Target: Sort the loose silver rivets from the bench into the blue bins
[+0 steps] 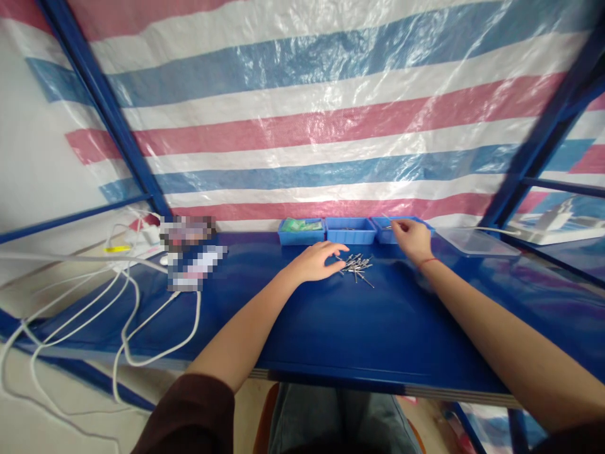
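Observation:
A small heap of thin metal pins (357,265) lies on the blue table (331,321), near its back. My left hand (317,260) rests palm down just left of the heap, fingers stretched toward it and touching its edge. My right hand (412,238) is over the right blue bin (396,229), fingers pinched on a thin pin held above that bin. A red string circles my right wrist.
Three small blue bins stand in a row at the back: the left bin (301,231) holds green pieces, the middle bin (351,229) looks nearly bare. A clear plastic tray (475,242) lies to the right. White cables (118,302) and a blurred box (189,252) sit left.

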Tool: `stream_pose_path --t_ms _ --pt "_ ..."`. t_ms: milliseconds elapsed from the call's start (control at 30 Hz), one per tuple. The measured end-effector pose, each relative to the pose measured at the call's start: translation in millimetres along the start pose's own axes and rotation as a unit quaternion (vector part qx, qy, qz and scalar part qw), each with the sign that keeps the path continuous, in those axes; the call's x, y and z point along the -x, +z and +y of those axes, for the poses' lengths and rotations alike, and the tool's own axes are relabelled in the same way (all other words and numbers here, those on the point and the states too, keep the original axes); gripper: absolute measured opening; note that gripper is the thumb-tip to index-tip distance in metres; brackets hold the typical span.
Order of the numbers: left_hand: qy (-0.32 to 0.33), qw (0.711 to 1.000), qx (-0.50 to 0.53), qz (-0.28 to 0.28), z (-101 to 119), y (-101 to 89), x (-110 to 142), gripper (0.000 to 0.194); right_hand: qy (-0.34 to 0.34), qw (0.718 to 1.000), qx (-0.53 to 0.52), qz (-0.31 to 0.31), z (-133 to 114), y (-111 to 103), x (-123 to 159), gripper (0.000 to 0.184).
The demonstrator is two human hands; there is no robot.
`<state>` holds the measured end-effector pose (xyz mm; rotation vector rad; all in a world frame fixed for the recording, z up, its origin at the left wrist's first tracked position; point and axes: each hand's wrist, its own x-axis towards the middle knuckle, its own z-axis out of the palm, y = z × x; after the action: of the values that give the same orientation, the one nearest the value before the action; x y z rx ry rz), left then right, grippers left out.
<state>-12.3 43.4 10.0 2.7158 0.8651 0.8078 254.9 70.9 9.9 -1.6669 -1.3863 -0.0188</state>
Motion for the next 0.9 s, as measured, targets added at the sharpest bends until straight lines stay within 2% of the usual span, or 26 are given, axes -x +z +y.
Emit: stream_pose_path --t_ms 100,200,300,400,533,667,767,900 --pt "0.006 0.999 -0.004 -0.040 -2.2 -9.9 3.0 0.037 0.038 0.999 0.025 0.000 13.2 -8.7 -9.0 0.017" --pt "0.007 0.996 -0.036 -0.086 -9.8 -10.2 4.3 0.025 0.047 0.998 0.039 -0.001 15.4 -10.7 -7.0 0.020" --pt "0.027 0.992 -0.038 -0.117 -17.0 -4.6 3.2 0.017 0.027 0.999 0.042 -0.011 8.3 -9.9 -0.1 0.024" --pt "0.027 0.992 -0.043 -0.112 -17.7 1.2 1.3 0.017 -0.021 0.998 0.033 -0.048 -4.9 -6.6 8.6 0.025" --pt "-0.014 0.996 -0.066 -0.056 -12.0 5.0 0.8 0.019 -0.120 0.981 -0.004 -0.150 -29.2 -0.1 26.6 0.019" --pt "-0.024 0.999 -0.014 0.036 -6.8 4.9 -1.1 0.019 -0.262 0.924 -0.064 -0.270 -55.1 4.2 49.5 0.020" --pt "-0.042 0.994 0.047 0.090 -3.5 5.6 -4.8 0.017 -0.334 0.897 -0.058 -0.284 -66.1 6.6 60.6 0.026" --pt "-0.104 0.969 0.159 0.156 0.0 14.7 -8.6 0.017 -0.320 0.906 -0.077 -0.265 -64.8 12.3 63.4 0.033"
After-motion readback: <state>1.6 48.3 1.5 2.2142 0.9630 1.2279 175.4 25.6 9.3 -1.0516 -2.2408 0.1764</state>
